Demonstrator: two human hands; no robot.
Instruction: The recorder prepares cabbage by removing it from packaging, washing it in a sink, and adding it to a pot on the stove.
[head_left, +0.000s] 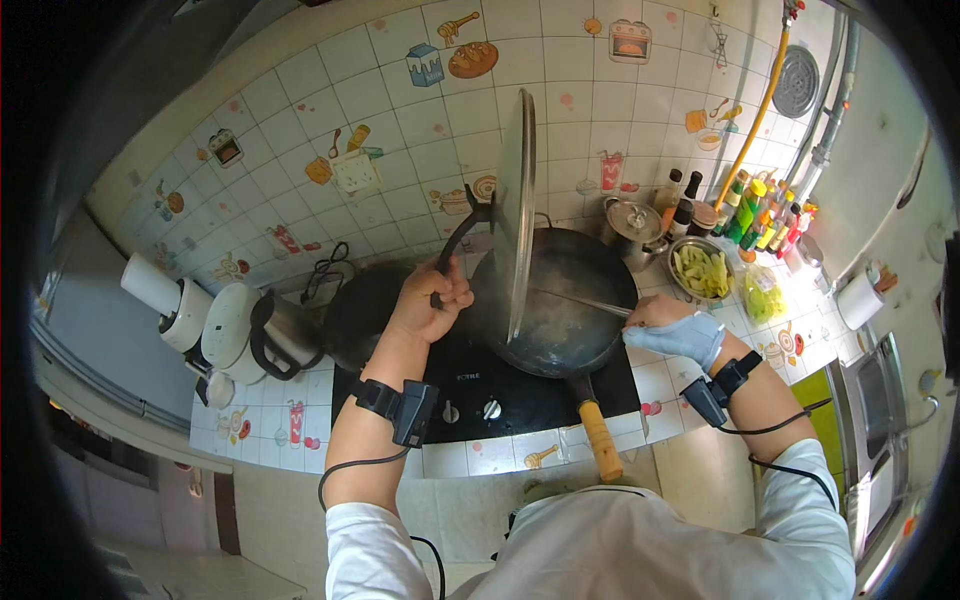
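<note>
My left hand (433, 300) grips the black handle of a glass pot lid (523, 217). That lid stands on edge above the left side of a dark wok (559, 352), seen almost edge-on. In my right hand (670, 330), partly wrapped in pale blue cloth or glove, is a thin metal utensil (592, 304). Its shaft reaches over the wok's rim toward the lid, and its far end is hard to make out. Haze blurs the inside of the wok, so its contents cannot be told. The wok's wooden handle (601, 442) points toward my body.
Beneath the wok lies a black gas hob (472, 405); a second dark pan (360, 307) sits left. An electric kettle (289, 341) stands beyond it. At right are a steel bowl of cut green vegetables (701, 271), a bagged vegetable (763, 292), a lidded pot (634, 225) and several bottles (750, 210).
</note>
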